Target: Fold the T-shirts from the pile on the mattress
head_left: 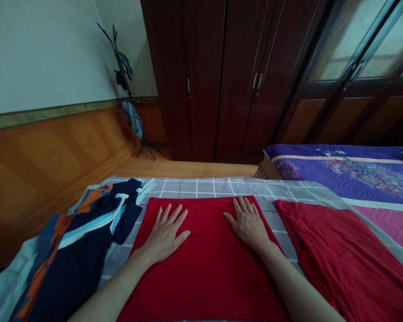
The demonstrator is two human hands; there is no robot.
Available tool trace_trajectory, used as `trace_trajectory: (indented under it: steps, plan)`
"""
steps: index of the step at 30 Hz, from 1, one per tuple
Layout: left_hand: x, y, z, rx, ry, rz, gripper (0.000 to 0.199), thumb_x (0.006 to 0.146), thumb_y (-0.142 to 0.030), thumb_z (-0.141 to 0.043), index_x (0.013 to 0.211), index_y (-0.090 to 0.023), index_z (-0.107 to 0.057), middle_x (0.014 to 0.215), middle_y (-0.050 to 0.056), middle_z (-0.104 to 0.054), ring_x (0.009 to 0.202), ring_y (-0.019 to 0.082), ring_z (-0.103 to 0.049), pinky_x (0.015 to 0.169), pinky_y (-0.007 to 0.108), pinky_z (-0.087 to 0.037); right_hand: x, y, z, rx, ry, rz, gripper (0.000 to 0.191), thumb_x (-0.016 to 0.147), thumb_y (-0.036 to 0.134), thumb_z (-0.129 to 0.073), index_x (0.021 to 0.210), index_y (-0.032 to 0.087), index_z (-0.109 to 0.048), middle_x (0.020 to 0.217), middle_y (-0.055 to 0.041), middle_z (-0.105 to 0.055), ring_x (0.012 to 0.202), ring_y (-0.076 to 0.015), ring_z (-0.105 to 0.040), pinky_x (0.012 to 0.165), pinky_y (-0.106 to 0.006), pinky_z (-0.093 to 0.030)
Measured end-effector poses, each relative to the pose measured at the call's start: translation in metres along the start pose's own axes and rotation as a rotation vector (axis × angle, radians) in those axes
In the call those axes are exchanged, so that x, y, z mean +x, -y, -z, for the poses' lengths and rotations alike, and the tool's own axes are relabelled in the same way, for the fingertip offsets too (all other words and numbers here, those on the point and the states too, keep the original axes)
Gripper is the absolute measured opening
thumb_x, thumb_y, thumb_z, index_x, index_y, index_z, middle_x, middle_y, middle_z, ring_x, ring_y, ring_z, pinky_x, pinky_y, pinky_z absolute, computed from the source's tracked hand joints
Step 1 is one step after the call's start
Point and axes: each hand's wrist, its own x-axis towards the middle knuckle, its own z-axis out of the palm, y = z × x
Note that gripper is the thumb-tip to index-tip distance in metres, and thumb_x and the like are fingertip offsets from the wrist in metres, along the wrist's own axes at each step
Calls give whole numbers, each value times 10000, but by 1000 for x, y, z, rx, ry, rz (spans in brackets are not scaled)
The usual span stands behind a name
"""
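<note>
A red cloth (208, 268) lies flat and smooth on a grey surface with a white check pattern (201, 185). My left hand (164, 235) rests palm down on its upper left part, fingers spread. Near the upper right corner my right hand (247, 221) also lies flat on the cloth, with the thumb apart from the fingers. Neither hand grips anything. To the right is a second red cloth (345, 250), which is wrinkled. Navy, orange and white garments (83, 250) lie in a loose pile on the left.
Dark red wardrobes (204, 80) stand beyond a strip of tiled floor (201, 169). A coat rack (122, 67) with hanging items is in the back left corner. At the right is a bed with a purple and pink patterned cover (356, 172).
</note>
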Motion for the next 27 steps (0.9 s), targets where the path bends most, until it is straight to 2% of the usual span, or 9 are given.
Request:
trace_trajectory:
  steps: [5,8,11,14,16,20,23,25,27]
  plan:
    - [0,1,-2,-7,-14,-6,657,913,-629,-238,1469,-281,-207,1548,14,-108,1413,329,-21,1132,559,-61,2,-3,1,24,-17,-5,683,909,531,-373,1371,31,-421,1437,-223,-353,1346,-350,-281,1095,-472,-212]
    - [-1,0,0,-3,-5,1,663,910,-633,-236,1469,-278,-211,1548,18,-112,1412,332,-29,1131,560,-61,-2,6,6,54,-65,17,680,892,493,-443,1373,14,-410,1449,-239,-320,1354,-357,-259,1102,-491,-194]
    - [-1,-3,2,4,-2,5,673,906,-633,-256,1471,-269,-209,1547,26,-113,1411,338,-32,1130,563,-69,-16,33,14,126,-76,165,673,882,475,-473,1395,48,-387,1485,-217,-248,1379,-344,-197,1106,-494,-205]
    - [-1,-3,2,12,-17,1,662,907,-612,-298,1469,-272,-217,1546,29,-125,1410,344,-39,1125,572,-84,-34,63,19,213,27,377,644,887,479,-464,1410,112,-380,1494,-173,-248,1382,-320,-200,1099,-477,-250]
    - [0,-2,0,8,-24,-2,660,906,-608,-308,1467,-271,-224,1546,34,-131,1409,348,-47,1121,578,-88,-40,73,19,238,98,444,655,886,511,-457,1409,124,-384,1481,-173,-276,1374,-324,-219,1098,-487,-253]
    - [0,1,-2,-21,-35,-10,677,899,-628,-298,1467,-267,-230,1546,40,-136,1408,352,-45,1122,580,-74,-31,63,15,177,97,314,707,888,558,-423,1394,66,-394,1466,-216,-274,1373,-355,-196,1101,-524,-221]
    - [-1,-2,4,-48,-43,3,700,892,-644,-295,1466,-248,-239,1543,64,-154,1409,351,-42,1118,587,-62,-26,58,14,132,75,236,684,894,521,-437,1381,43,-406,1462,-231,-273,1370,-363,-195,1100,-524,-223]
    - [-4,-8,11,-78,-55,-22,752,874,-672,-296,1474,-227,-208,1543,92,-137,1411,346,-30,1114,593,-51,-32,66,15,133,49,266,622,903,451,-452,1378,51,-414,1467,-220,-272,1371,-352,-203,1100,-515,-235]
    - [-9,-17,19,-135,-50,-123,826,848,-706,-306,1487,-216,-124,1548,101,-89,1415,330,-4,1118,582,-47,-47,81,16,155,18,355,574,906,377,-457,1392,78,-398,1476,-188,-277,1375,-328,-213,1101,-501,-252]
